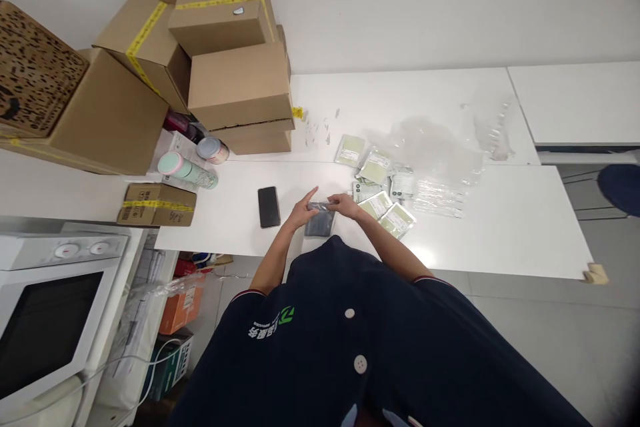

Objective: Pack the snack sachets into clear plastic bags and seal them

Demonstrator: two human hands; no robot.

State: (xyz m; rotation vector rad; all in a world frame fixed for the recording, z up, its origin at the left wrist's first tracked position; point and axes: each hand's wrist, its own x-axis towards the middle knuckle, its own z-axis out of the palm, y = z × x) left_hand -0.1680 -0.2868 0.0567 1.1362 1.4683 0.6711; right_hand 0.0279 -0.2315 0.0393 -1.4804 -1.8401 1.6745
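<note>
A dark grey flat packet (pixel 320 223), with a clear, shiny strip along its far edge, lies at the table's front edge close to my body. My left hand (pixel 301 212) is at its far left corner, thumb on the strip and index finger pointing up and away. At the far right corner, my right hand (pixel 344 205) pinches the strip with its fingers pressed together. Just right of that hand lie several clear-wrapped pale green packets (pixel 375 167), some overlapping white printed ones (pixel 401 185). What is inside the dark packet cannot be made out.
A black phone (pixel 269 207) lies left of my hands. Clear plastic bags (pixel 440 167) spread over the white table (pixel 520 227) to the right. Stacked cardboard boxes (pixel 240 83), a mint bottle (pixel 187 170) and a jar (pixel 213 149) stand left. A microwave (pixel 50 320) is lower left.
</note>
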